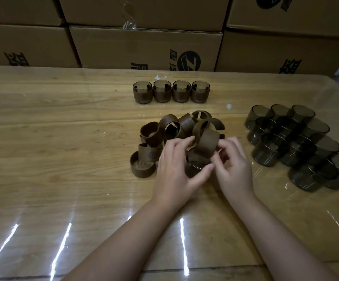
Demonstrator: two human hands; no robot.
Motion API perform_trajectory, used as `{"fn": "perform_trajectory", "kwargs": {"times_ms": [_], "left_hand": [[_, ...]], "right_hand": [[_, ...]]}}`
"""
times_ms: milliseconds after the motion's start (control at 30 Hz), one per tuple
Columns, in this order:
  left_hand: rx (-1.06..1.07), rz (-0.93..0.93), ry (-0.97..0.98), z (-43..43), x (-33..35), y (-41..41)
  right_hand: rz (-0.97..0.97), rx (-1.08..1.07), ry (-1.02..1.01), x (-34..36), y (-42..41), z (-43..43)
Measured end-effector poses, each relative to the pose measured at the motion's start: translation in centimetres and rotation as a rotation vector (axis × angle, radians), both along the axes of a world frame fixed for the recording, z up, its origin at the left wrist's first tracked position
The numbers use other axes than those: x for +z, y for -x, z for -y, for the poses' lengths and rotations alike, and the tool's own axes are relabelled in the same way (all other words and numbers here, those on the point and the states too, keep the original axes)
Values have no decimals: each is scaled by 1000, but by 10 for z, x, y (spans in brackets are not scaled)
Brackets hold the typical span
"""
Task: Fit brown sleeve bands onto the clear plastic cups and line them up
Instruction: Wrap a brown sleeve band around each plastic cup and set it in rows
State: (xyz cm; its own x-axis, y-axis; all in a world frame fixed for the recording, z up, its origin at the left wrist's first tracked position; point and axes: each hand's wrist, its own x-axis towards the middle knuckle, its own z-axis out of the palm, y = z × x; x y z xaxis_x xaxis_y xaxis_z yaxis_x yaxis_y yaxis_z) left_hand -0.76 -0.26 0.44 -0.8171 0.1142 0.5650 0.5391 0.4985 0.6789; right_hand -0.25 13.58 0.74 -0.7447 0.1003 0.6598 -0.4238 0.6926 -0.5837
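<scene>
1 brown band [208,146] is pinched at its right edge by right hand [234,165], tilted above a cup [195,167] steadied by curled left hand [174,167] fingers; opening must be levelled over the rim.

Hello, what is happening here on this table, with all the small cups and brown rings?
A person is fitting brown sleeve bands onto smoky clear cups. Both hands, left hand and right hand, work one band over a cup in front of the loose pile of bands. Four finished cups stand in a row at the back of the table. A group of bare cups waits on the right.
</scene>
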Motion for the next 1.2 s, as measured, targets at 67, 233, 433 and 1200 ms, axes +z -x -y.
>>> {"fn": "perform_trajectory", "kwargs": {"times_ms": [67,233,433,1200], "left_hand": [[10,-41,-37,0,0,1],[81,-64,-87,1,-2,2],[120,-121,-67,-1,-2,0],[31,-96,-151,0,-6,3]], "right_hand": [[-71,-5,-98,2,-2,2],[-140,13,-136,4,-4,4],[-92,-29,-34,3,-3,4],[263,117,777,16,4,-4]]}}
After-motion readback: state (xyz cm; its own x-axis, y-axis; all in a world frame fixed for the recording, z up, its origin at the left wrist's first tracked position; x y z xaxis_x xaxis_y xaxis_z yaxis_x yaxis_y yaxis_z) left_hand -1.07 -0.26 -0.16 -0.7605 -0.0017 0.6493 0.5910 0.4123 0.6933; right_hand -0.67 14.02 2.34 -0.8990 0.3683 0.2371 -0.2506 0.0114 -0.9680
